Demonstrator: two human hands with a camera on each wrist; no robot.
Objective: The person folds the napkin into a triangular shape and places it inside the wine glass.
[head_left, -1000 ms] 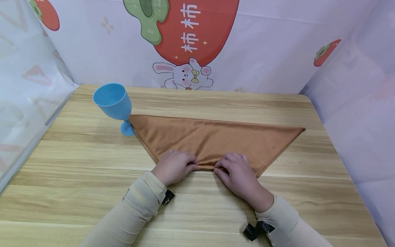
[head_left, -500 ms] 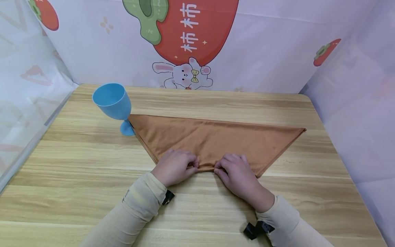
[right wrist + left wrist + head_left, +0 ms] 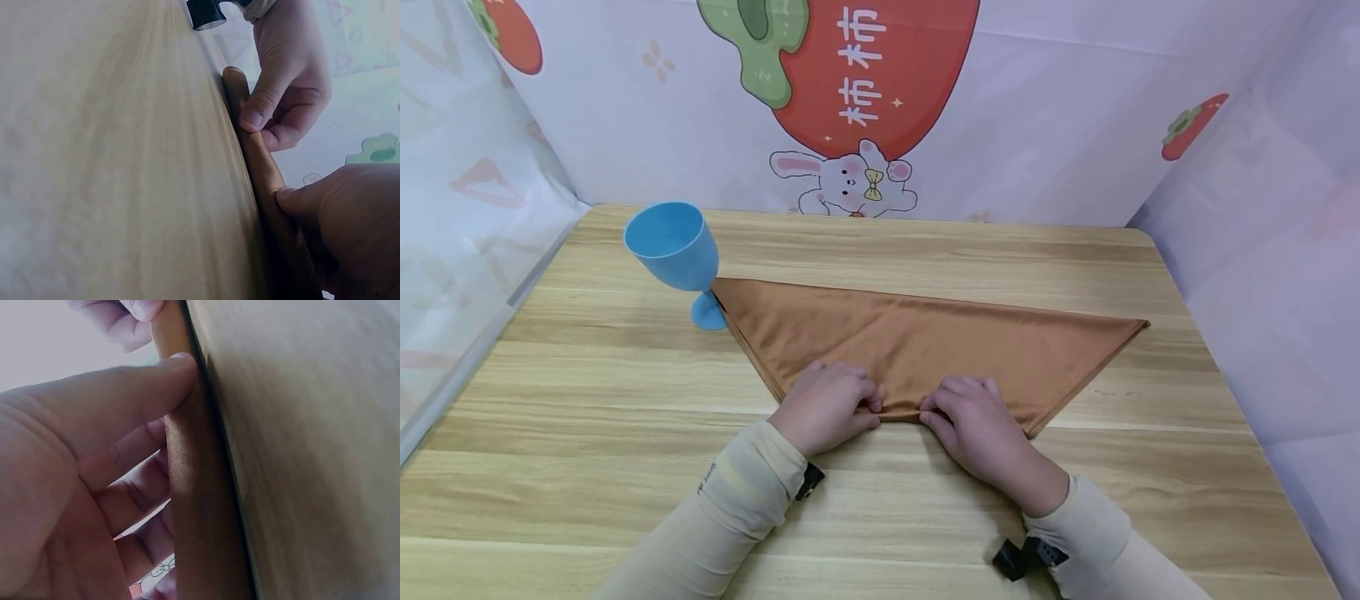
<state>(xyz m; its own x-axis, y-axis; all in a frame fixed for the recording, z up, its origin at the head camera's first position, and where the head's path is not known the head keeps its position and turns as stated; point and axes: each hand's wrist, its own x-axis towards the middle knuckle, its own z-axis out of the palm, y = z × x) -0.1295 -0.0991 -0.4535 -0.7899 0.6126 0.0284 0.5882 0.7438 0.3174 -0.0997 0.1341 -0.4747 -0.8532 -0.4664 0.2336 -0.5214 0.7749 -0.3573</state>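
Note:
A brown cloth napkin (image 3: 940,342) lies folded on the table, long straight edge at the back and slanted sides narrowing toward the front. My left hand (image 3: 826,407) pinches its near edge, left of the middle. A short way to the right, my right hand (image 3: 977,429) pinches the same edge between thumb and fingers. Between the hands a short strip of that edge shows, folded or rolled into a narrow band. Seen from the left wrist, the thumb (image 3: 169,381) presses on this rounded band (image 3: 197,500). The right wrist view shows both thumbs on the band (image 3: 262,165).
A blue goblet (image 3: 677,250) stands at the back left, its foot right at the napkin's left corner. The wood-grain table (image 3: 587,483) runs up to printed cloth walls (image 3: 1037,125) at the back and sides. Black wrist cameras (image 3: 1011,560) hang by the sleeves.
The napkin's near edge has come slightly toward me, and its right corner has shifted a little right and forward to the front. Both hands keep their grip almost in place.

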